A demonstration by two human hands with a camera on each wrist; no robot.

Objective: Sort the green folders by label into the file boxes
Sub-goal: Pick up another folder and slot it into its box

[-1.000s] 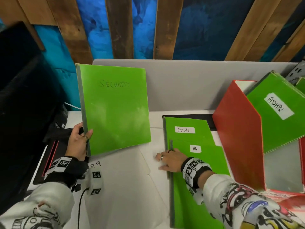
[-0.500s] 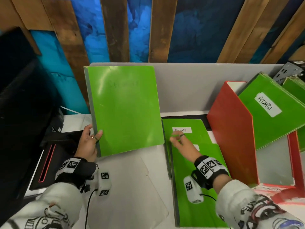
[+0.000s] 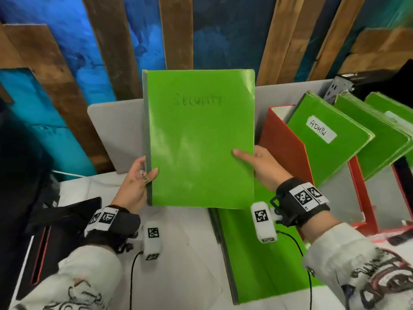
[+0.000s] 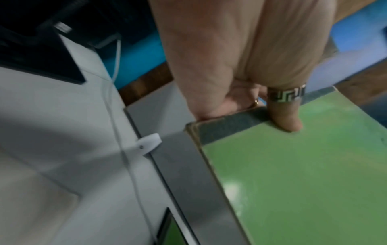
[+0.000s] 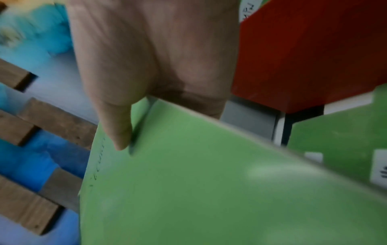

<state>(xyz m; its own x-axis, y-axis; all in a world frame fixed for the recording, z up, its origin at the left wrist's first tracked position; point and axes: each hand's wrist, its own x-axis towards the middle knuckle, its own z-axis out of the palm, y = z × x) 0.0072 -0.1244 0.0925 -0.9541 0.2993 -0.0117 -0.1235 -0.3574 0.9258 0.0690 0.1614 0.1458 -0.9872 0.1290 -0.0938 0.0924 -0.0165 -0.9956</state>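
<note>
A green folder marked SECURITY [image 3: 201, 139] is held upright above the desk. My left hand [image 3: 139, 182] grips its grey spine edge, thumb on the front cover [image 4: 286, 119]. My right hand [image 3: 257, 166] holds the opposite edge, thumb across the front [image 5: 117, 132]. More green folders [image 3: 257, 260] lie stacked flat on the desk below. To the right a red file box [image 3: 286, 153] holds a leaning folder labelled ADMIN [image 3: 326, 139]. Further green folders [image 3: 384, 139] lean in another box beyond it.
A grey partition [image 3: 116, 133] runs along the back of the white desk [image 3: 185, 265]. A black tray with a red slot [image 3: 44, 242] sits at the left edge, beside a white cable [image 4: 117, 54]. Wood and blue wall panels stand behind.
The SECURITY folder has moved right, in front of me. My right hand left the stacked folders on the desk and took hold of the folder's right edge.
</note>
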